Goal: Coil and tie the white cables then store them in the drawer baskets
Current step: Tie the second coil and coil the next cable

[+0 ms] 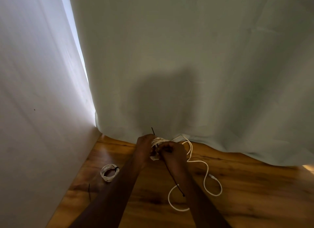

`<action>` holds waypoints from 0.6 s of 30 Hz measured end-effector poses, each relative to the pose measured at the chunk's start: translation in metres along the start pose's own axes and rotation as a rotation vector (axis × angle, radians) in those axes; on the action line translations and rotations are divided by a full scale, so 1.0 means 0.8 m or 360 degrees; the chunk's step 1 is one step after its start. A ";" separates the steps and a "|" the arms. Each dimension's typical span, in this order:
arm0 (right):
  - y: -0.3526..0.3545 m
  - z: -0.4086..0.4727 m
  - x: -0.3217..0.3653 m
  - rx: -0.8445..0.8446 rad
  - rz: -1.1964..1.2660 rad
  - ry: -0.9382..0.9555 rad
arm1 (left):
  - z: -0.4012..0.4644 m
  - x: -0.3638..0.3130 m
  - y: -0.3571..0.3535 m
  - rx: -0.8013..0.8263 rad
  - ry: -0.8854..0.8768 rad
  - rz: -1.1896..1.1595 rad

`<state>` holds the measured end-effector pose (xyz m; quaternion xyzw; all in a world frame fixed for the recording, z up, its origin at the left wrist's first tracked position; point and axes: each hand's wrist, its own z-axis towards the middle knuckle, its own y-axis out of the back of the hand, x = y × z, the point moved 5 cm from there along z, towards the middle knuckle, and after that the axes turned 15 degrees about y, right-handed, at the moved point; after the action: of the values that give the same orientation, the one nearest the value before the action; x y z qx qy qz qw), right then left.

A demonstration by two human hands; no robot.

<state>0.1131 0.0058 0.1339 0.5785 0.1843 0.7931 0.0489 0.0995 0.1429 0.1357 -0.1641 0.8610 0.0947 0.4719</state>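
My left hand point(143, 148) grips a coiled white cable point(158, 141) above the wooden floor. Pressed against the coil's right side, my right hand point(173, 151) pinches a black cable tie point(171, 175) whose tail hangs down to the lower right, while its tip pokes up above the coil. Another loose white cable point(206, 173) snakes over the floor to the right, ending in a plug. A finished white coil point(109, 172), bound with a black tie, lies on the floor at the left. No drawer or basket is in view.
A white wall point(42, 109) rises on the left. A pale green curtain point(195, 66) hangs straight ahead, down to the wooden floor point(254, 193). A spare black cable tie point(89, 191) lies near the wall.
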 end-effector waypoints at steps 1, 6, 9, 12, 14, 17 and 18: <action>0.003 -0.001 0.001 0.0046 0.0002 -0.0011 | 0.002 -0.002 0.002 0.0026 0.0029 -0.0073; 0.017 -0.004 0.006 0.0040 -0.0036 -0.0010 | -0.012 0.005 0.003 -0.0032 0.0049 -0.0252; 0.016 -0.002 0.009 -0.0098 -0.0098 -0.0028 | -0.020 0.014 -0.011 0.0146 0.0227 -0.0322; 0.015 -0.002 0.016 -0.0144 -0.0116 -0.0019 | -0.017 0.024 -0.018 0.0188 0.0231 -0.0276; 0.016 -0.004 0.013 -0.0127 -0.0133 -0.0008 | -0.016 0.022 -0.017 0.0166 0.0182 -0.0247; 0.018 -0.010 0.008 -0.0024 -0.0104 -0.0003 | -0.015 0.013 -0.008 0.0040 0.0089 -0.0184; 0.020 -0.012 0.005 0.0006 -0.0080 -0.0009 | -0.012 0.009 -0.004 -0.0012 0.0039 -0.0122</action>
<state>0.1050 -0.0099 0.1403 0.5760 0.2000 0.7897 0.0681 0.0896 0.1353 0.1345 -0.2001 0.8594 0.0779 0.4640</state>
